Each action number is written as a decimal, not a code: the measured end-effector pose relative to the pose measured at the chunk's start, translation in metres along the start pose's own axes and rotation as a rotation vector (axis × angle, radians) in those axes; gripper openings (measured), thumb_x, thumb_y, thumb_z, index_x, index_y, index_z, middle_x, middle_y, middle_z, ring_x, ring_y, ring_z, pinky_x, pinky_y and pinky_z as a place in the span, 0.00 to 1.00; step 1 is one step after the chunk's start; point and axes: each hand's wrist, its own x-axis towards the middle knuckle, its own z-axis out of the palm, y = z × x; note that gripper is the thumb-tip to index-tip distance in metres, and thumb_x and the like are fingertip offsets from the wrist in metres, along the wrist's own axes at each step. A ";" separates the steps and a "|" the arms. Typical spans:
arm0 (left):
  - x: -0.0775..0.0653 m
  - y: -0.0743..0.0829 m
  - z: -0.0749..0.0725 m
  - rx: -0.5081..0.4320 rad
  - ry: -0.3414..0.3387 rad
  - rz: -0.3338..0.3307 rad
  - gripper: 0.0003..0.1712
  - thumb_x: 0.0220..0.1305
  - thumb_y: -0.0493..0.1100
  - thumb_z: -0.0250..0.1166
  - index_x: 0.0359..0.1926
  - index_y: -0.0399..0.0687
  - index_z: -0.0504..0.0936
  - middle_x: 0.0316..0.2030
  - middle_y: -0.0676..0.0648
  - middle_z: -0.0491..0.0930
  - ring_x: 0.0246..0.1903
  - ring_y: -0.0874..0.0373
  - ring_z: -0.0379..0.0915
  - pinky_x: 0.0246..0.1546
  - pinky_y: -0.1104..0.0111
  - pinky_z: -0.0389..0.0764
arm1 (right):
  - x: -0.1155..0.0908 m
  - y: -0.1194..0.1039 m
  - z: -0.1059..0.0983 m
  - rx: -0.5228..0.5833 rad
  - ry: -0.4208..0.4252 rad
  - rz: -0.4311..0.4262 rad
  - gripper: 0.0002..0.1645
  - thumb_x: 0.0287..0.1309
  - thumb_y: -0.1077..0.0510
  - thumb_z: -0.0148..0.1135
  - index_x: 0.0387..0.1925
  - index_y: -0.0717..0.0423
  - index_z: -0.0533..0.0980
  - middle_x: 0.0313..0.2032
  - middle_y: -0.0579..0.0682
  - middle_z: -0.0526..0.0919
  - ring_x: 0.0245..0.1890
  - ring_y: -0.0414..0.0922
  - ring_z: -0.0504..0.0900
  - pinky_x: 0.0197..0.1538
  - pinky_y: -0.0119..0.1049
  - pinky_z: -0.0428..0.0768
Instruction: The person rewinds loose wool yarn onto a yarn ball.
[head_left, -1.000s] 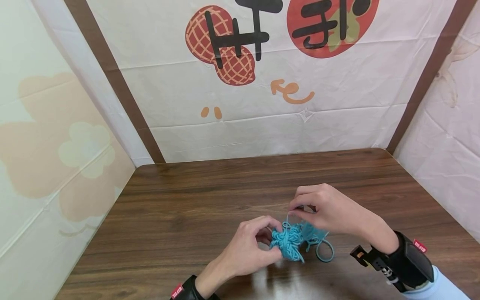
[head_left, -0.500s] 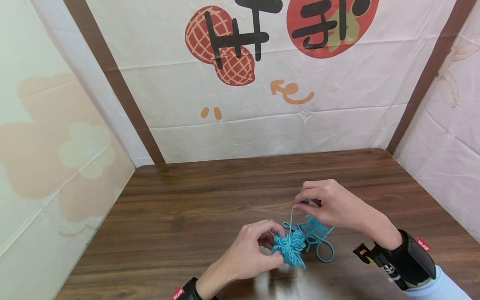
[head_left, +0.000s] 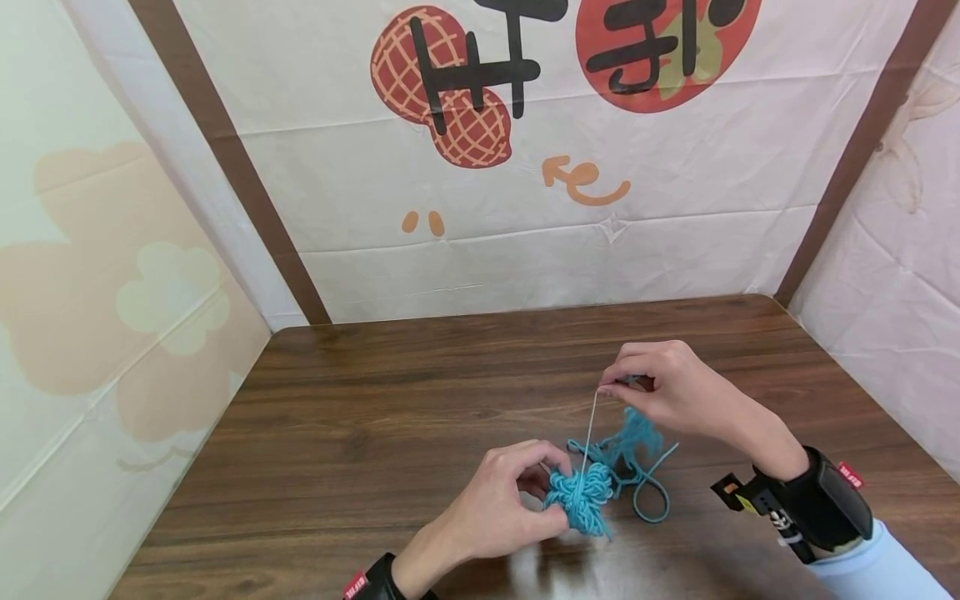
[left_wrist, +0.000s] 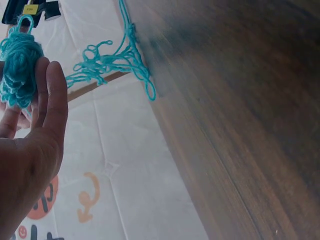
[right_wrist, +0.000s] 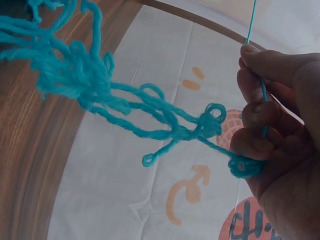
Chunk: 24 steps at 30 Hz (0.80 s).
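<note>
A bundle of turquoise yarn [head_left: 583, 500] is gripped at its left side between the thumb and fingers of my left hand [head_left: 495, 504], low over the table. From its middle a single strand [head_left: 590, 429] runs taut up to my right hand [head_left: 671, 387], which pinches it between thumb and fingertips. In the right wrist view the strand [right_wrist: 252, 22] passes down behind the curled fingers of that hand [right_wrist: 285, 120]. A loose yarn tangle [head_left: 633, 442] hangs below the right hand, with one loop lower down near the bundle. The left wrist view shows the wound bundle [left_wrist: 21, 75] against the left fingers.
Both hands work over a brown wood-grain table [head_left: 375, 433]. Behind it rises a white printed cloth [head_left: 360, 200], with another printed cloth [head_left: 90, 292] at the left. A black wrist camera mount [head_left: 813, 504] sits on the right wrist.
My right hand has risen and moved slightly right, drawing the strand out longer and lifting part of the tangle. The left hand stays nearly in place on the bundle.
</note>
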 end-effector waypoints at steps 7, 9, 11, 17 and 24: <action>-0.002 0.001 0.000 -0.003 -0.001 -0.051 0.16 0.52 0.35 0.68 0.42 0.56 0.81 0.37 0.53 0.81 0.31 0.71 0.77 0.37 0.71 0.87 | -0.002 0.009 0.000 0.008 0.033 0.022 0.09 0.54 0.67 0.74 0.33 0.49 0.87 0.29 0.38 0.84 0.21 0.26 0.69 0.25 0.17 0.67; -0.003 0.000 -0.001 -0.002 0.000 -0.059 0.16 0.52 0.35 0.69 0.42 0.56 0.81 0.37 0.53 0.81 0.31 0.71 0.77 0.37 0.70 0.88 | -0.002 0.012 0.000 0.013 0.036 0.029 0.03 0.58 0.63 0.73 0.33 0.51 0.87 0.29 0.39 0.84 0.21 0.26 0.69 0.24 0.17 0.67; -0.003 0.000 -0.001 -0.006 -0.003 -0.063 0.16 0.52 0.36 0.69 0.42 0.57 0.81 0.37 0.53 0.81 0.31 0.71 0.77 0.37 0.69 0.88 | -0.003 0.014 -0.001 0.020 0.039 0.037 0.01 0.60 0.60 0.72 0.33 0.53 0.87 0.29 0.40 0.85 0.21 0.26 0.69 0.24 0.17 0.67; -0.003 0.000 -0.002 -0.017 -0.019 -0.052 0.16 0.53 0.35 0.68 0.42 0.56 0.81 0.36 0.53 0.80 0.31 0.72 0.76 0.37 0.68 0.89 | -0.003 0.019 -0.003 0.006 0.052 0.057 0.15 0.49 0.71 0.76 0.34 0.49 0.87 0.28 0.38 0.85 0.21 0.26 0.68 0.24 0.18 0.67; -0.004 0.002 -0.001 -0.047 -0.044 -0.067 0.17 0.52 0.34 0.68 0.42 0.56 0.80 0.36 0.53 0.80 0.31 0.72 0.77 0.37 0.67 0.89 | -0.004 0.024 -0.004 -0.032 0.072 0.090 0.15 0.49 0.71 0.75 0.33 0.47 0.87 0.27 0.37 0.84 0.20 0.28 0.68 0.24 0.18 0.67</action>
